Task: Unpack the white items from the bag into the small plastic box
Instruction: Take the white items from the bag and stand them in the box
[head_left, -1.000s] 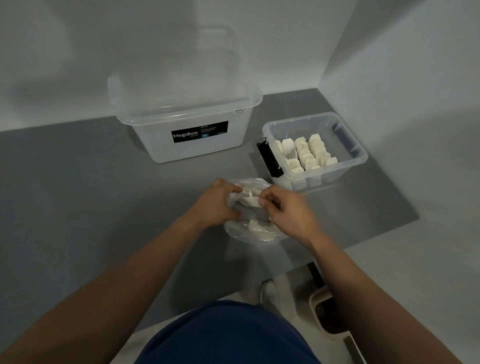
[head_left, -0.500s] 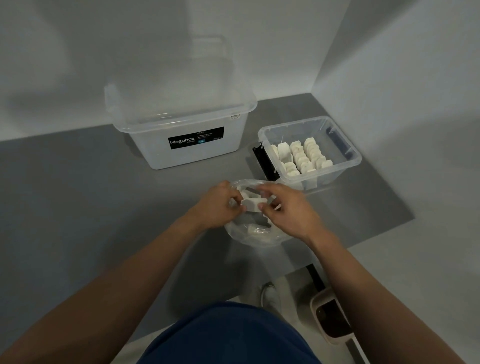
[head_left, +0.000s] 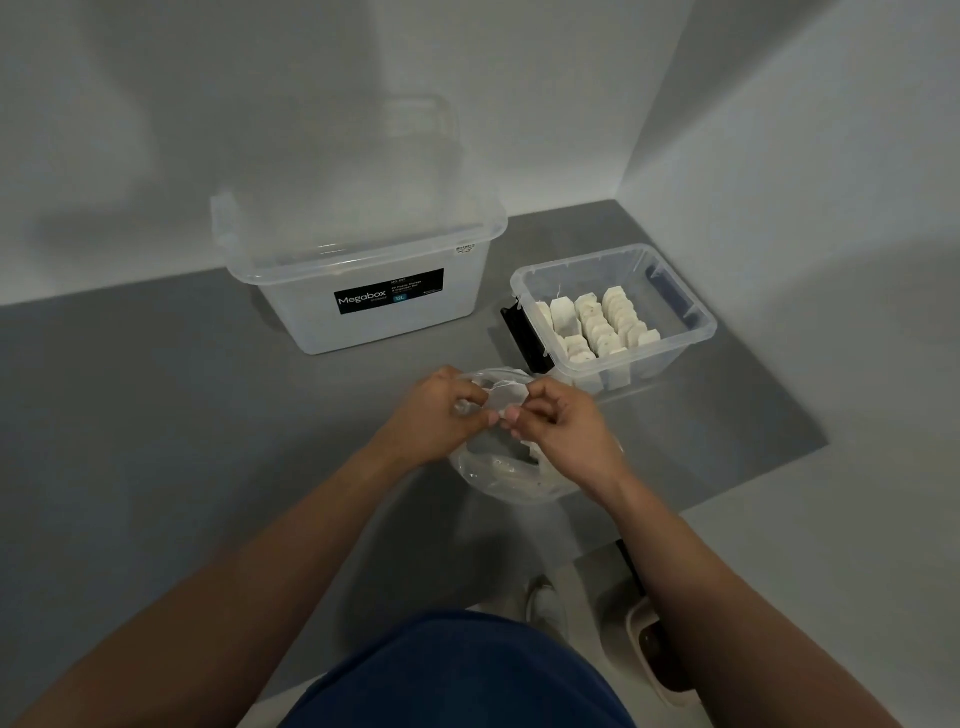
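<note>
On the desk (head_left: 156, 415), in front of the big clear box (head_left: 363, 322), the left hand (head_left: 436, 415) and right hand (head_left: 561, 431) both pinch one white item (head_left: 501, 397) just above the open bag (head_left: 498, 478). This looks like mid-unpacking. Next, the item must go right into the small plastic box (head_left: 696, 332), slotted upright beside the rows (head_left: 597, 322). The bag's contents are blurred, and I cannot tell whether the left fingers also hold its film.

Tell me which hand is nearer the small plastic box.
Right. The right hand is just in front of the small plastic box; the left hand is farther left.
</note>
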